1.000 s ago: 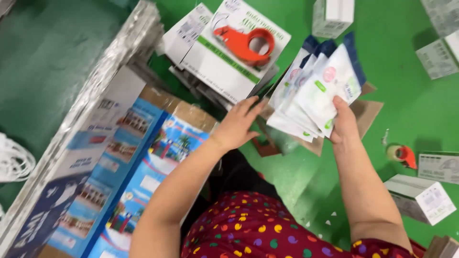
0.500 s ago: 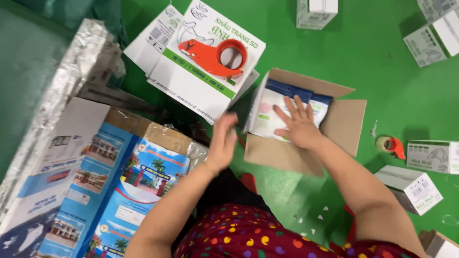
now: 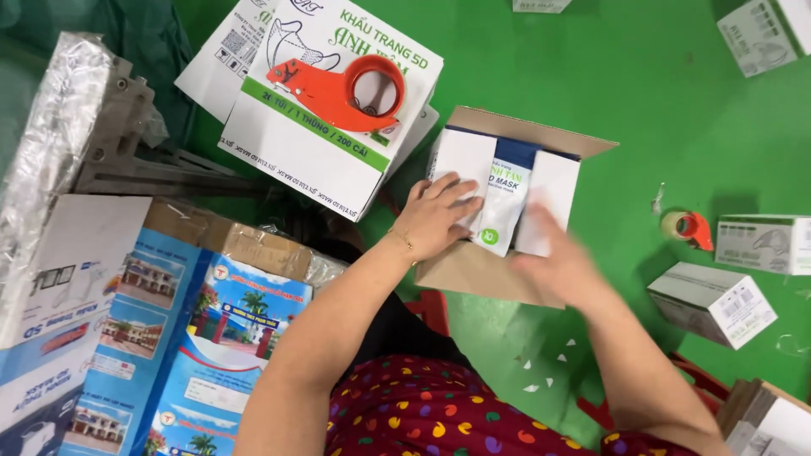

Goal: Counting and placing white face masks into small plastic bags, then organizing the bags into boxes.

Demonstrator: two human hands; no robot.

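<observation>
I judge the step in hand to be packing: flat white packets (image 3: 498, 207) stand on edge inside an open brown cardboard box (image 3: 486, 274) that sits on the green floor (image 3: 625, 110), close to the near edge of the view by my knees. My left hand (image 3: 435, 219) lies open, fingers spread, palm pressing on the packets at the box's left side. My right hand (image 3: 562, 266) is blurred over the right side of the box; it looks open and flat, but I cannot tell whether it touches anything.

The packets look like smooth, glossy plastic sleeves, thin and slippery. The box is plain matte card with its flaps standing up. To my mind the next move calls for an even push so the packets settle level before the flaps fold down.

Beyond the box, a red tape dispenser (image 3: 342, 89) rests on a stack of flattened white printed cartons (image 3: 312, 143). A smaller roll of tape (image 3: 686, 228) lies on the floor to the right, near small white boxes (image 3: 714, 304).
</observation>
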